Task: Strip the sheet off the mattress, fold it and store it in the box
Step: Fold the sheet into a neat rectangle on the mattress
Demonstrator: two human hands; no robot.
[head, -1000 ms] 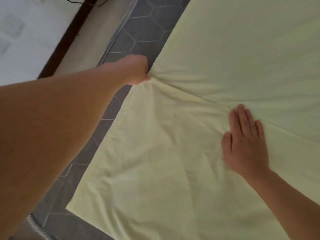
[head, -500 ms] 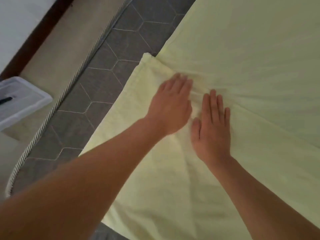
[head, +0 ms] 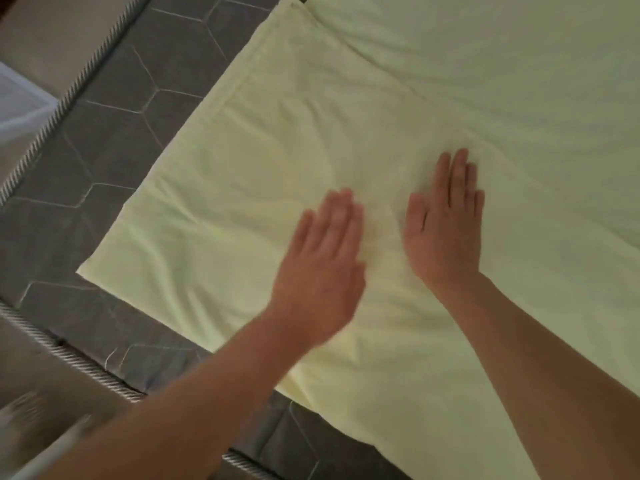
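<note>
A pale yellow sheet lies spread over the grey hexagon-patterned mattress, with a folded layer on top whose corner points to the lower left. My left hand lies flat on the folded layer, fingers straight, and looks blurred. Just to its right, my right hand presses flat on the sheet, fingers together and straight. Neither hand holds any cloth.
A rope-like piped edge borders the mattress on the left and along the bottom. Beyond it at the far left shows part of a translucent white box on a beige floor.
My left hand let go of the sheet's folded corner, then both hands slid flat across the sheet toward me. The view shifted, so more mattress and the lower piping show.
</note>
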